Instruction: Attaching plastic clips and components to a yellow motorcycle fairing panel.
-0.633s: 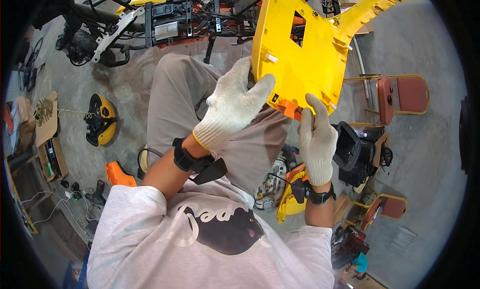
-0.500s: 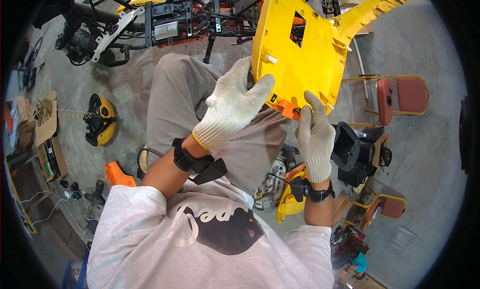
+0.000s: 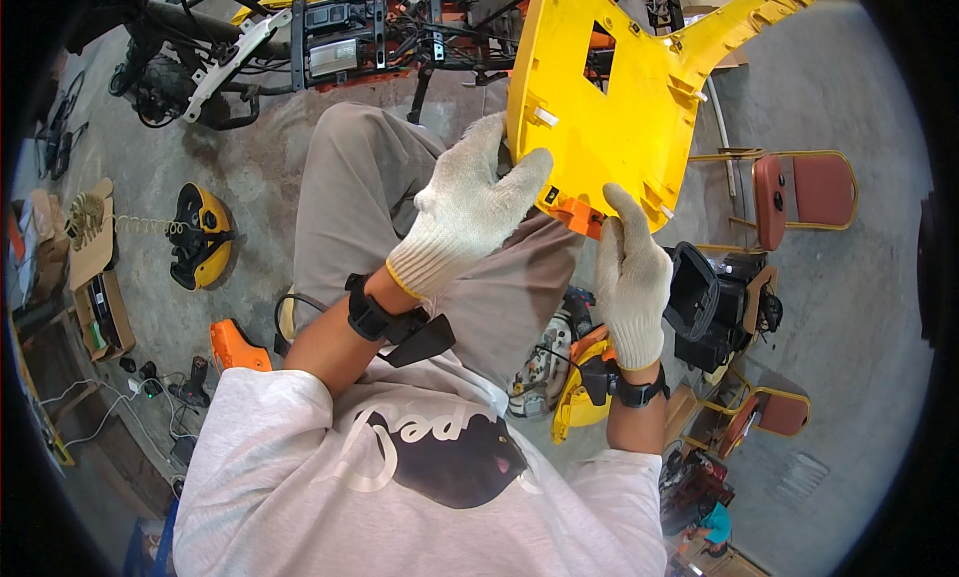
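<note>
A yellow plastic body panel [image 3: 614,127] tilts above my lap, with a square cutout, a long arm at its upper right and white and black clips along its edges. My left hand [image 3: 475,192], in a white knit glove, grips the panel's left edge, thumb on the inner face and fingers behind. Along the lower edge sits an orange plastic piece [image 3: 577,218]. Beside that piece my gloved right hand [image 3: 634,262] has its fingertips at the panel's lower edge; what its thumb does is hidden.
Ahead lies a stripped vehicle frame [image 3: 400,37]. A yellow-and-black shell part [image 3: 202,237] and an orange part [image 3: 238,347] rest on the floor at left. Red padded chairs [image 3: 824,189] and black parts [image 3: 714,307] stand at right. Another person [image 3: 714,527] is at lower right.
The panel has shifted very slightly to the right, and my left hand with it. My right hand's fingertips have moved a little along the lower edge.
</note>
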Motion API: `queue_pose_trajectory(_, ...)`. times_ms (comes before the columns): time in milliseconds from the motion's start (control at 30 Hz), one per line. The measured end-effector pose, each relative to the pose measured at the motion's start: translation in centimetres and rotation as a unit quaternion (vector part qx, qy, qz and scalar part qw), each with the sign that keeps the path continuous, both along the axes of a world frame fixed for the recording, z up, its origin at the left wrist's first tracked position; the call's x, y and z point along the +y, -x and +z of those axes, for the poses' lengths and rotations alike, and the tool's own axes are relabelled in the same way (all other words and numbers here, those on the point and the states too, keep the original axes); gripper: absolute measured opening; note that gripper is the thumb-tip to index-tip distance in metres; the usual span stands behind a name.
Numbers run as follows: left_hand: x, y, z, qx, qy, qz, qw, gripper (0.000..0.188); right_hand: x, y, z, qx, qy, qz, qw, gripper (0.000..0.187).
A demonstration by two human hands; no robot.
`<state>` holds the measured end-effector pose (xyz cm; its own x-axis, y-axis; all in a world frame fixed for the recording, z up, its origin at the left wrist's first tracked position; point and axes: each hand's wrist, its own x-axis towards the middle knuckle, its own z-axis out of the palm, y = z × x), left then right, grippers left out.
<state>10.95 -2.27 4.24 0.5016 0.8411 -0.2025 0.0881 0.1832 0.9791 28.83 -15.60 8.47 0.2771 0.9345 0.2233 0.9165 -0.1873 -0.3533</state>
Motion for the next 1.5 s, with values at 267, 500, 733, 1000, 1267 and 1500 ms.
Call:
queue_pose_trajectory(267,-0.1,-0.2,-0.5,0.007,-0.027,0.021,0.999,0.050,0.1,0.1,0.1,-0.005,0.087,-0.064,0.994,0.033)
queue_pose_trajectory(500,0.0,-0.2,-0.7,0.010,-0.055,0.024,0.998,0.051,-0.2,-0.3,-0.2,-0.046,-0.009,0.030,0.998,0.036)
queue_pose_trajectory(733,0.1,0.0,-0.2,0.009,-0.018,0.017,1.000,0.051,-0.2,0.0,-0.2,-0.001,0.031,-0.034,0.999,0.036)
queue_pose_trajectory(1000,0.1,0.2,0.1,-0.012,-0.012,0.026,1.000,0.050,-0.2,0.4,-0.1,-0.006,-0.038,0.006,0.999,0.029)
queue_pose_trajectory(1267,0.1,0.5,0.7,-0.001,0.017,0.009,1.000,0.050,-0.4,0.2,0.3,-0.024,-0.012,0.009,1.000,0.030)
queue_pose_trajectory(1500,0.0,0.0,-0.1,0.005,-0.028,0.031,0.999,0.050,-0.4,0.5,0.2,0.046,0.060,-0.049,0.996,0.030)
